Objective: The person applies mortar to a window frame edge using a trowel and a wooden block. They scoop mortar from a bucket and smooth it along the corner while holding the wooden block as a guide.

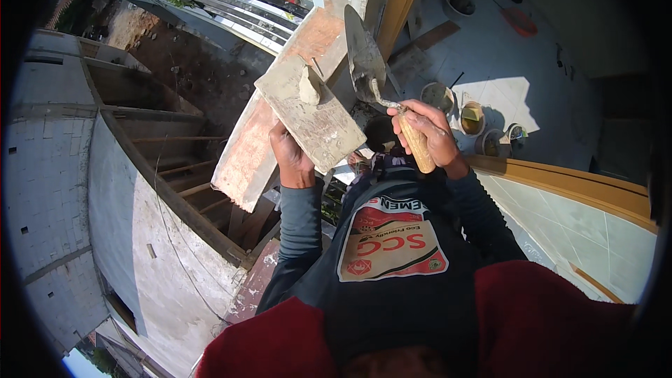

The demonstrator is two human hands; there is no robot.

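Observation:
My left hand [290, 158] grips a flat rectangular mortar board [323, 128] from beneath, with most of its fingers hidden under it. A small pale lump of mortar [309, 88] sits near the board's far end. In my right hand [435, 134] is a pointed trowel [365, 63], held by its wooden handle with the fingers wrapped round it. The trowel's grey, mortar-smeared blade points up and away, to the right of the board and apart from the lump.
Below the board runs a rough reddish plank [238, 161]. Beyond it lies a lower yard of bare earth [175, 63], beside a grey block wall [52, 175]. An orange-brown wooden frame [560, 180] borders a tiled floor on the right, where several buckets [472, 117] and a red basin [519, 22] stand.

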